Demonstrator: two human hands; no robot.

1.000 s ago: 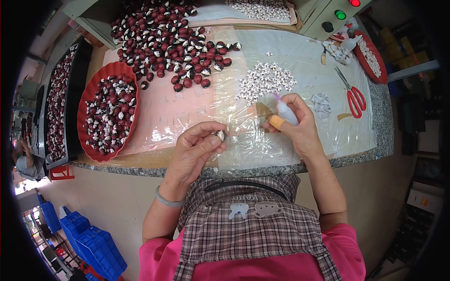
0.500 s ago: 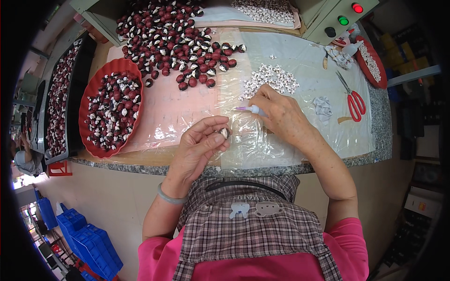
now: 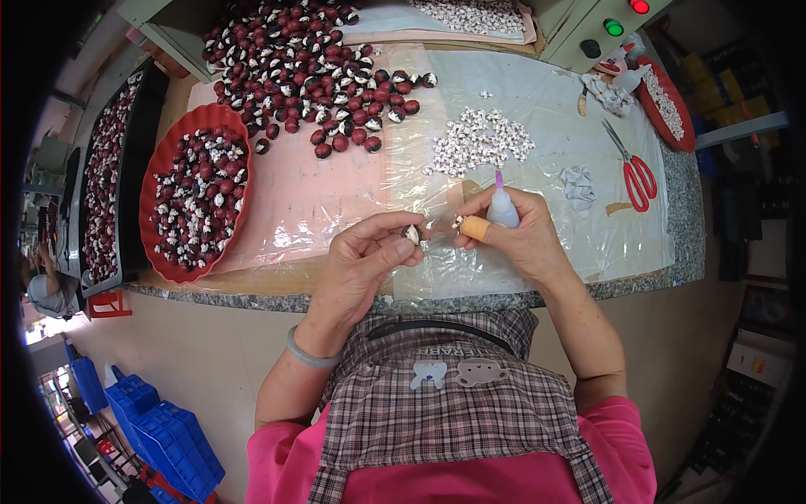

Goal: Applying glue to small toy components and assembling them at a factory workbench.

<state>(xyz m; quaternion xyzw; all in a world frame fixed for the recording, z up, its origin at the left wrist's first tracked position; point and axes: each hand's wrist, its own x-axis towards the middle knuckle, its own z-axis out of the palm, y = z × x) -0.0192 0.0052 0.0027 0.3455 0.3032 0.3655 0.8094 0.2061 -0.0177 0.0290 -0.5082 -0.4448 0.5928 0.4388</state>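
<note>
My left hand (image 3: 361, 259) pinches a small dark ball with a white face (image 3: 411, 235) between thumb and fingers, just above the plastic-covered table. Opposite it, my right hand (image 3: 535, 244) keeps a squeeze bottle (image 3: 502, 207) with a purple nozzle tucked among its fingers, the nozzle upward. The same hand's thumb, in an orange finger cover (image 3: 475, 228), and its fingers pinch a tiny white piece (image 3: 458, 223) a short way right of the ball. Beyond this hand lies a loose pile of similar white pieces (image 3: 481, 143).
Many dark-red, black and white balls (image 3: 294, 80) are heaped at the back left. A red scalloped bowl (image 3: 150, 220) of balls and a black tray (image 3: 128, 244) stand left. Red-handled scissors (image 3: 640, 181), crumpled tissue (image 3: 578, 186) and a red dish (image 3: 685, 139) lie right.
My right hand has drawn back from the white pile with a tiny white piece in its fingertips. The bottle has turned from pointing left to pointing away. My left hand shifted slightly right.
</note>
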